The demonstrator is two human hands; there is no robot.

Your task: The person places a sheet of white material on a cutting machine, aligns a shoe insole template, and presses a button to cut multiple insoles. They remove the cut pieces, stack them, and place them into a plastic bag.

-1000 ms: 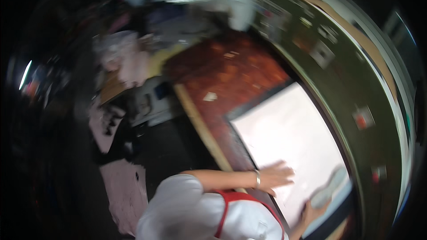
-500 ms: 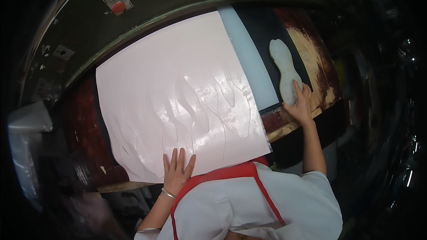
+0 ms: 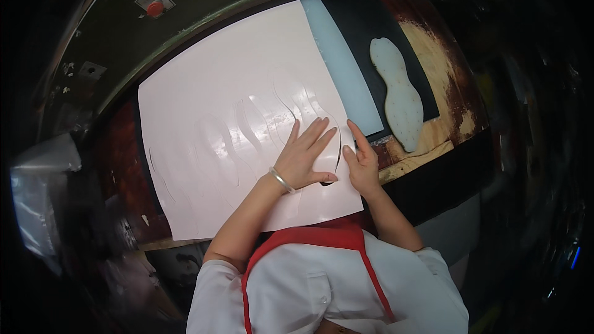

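A large pale pink sheet (image 3: 210, 93) lies across the bench, with several curved, sole-like outlines cut into it. My left hand (image 3: 306, 158) is spread flat on the sheet near its lower right, over one cut outline. Dark gaps show along that outline beside the fingers and under the thumb. My right hand (image 3: 365, 167) is at the sheet's right edge, thumb and forefinger apart; its other fingers are partly hidden. To the right lies a white sole-shaped block (image 3: 405, 102) with small dots, untouched by either hand.
Beneath the sheet, a light blue board (image 3: 352, 80) and a black mat (image 3: 352, 18) stick out on the right. Worn red-brown wood (image 3: 451, 80) borders them. A dark green machine beam (image 3: 204, 0) with a red button (image 3: 154, 8) runs along the far side.
My right hand has let go of the white sole-shaped block and come left to the sheet's edge. My left hand has slid up and right from the near edge onto the cut outline.
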